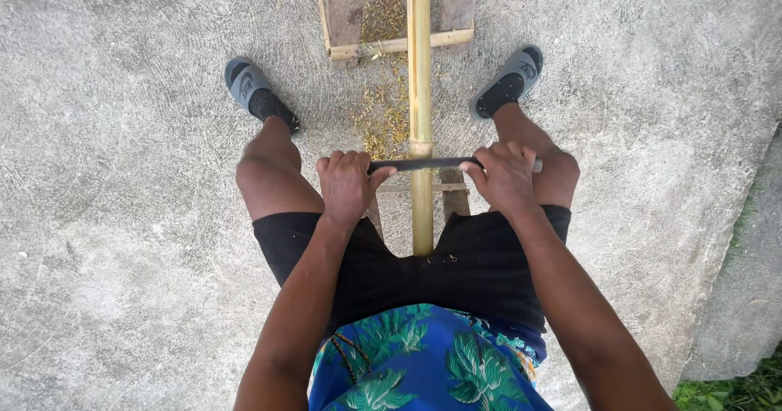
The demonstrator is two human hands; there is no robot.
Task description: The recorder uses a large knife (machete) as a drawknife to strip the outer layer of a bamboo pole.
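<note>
Concrete floor (122,215) under bamboo pole (420,69)

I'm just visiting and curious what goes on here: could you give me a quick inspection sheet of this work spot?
Surface: rough grey concrete floor.
Job's things: bamboo pole lying on a wooden frame; dark blade laid across the pole.
Clutter: yellowish shavings beneath the pole.
Grippers: left hand and right hand each clasp one end of the blade.
Cables: nothing seen.
Surroundings: grass at the lower right corner; grey slippers on the feet.
</note>
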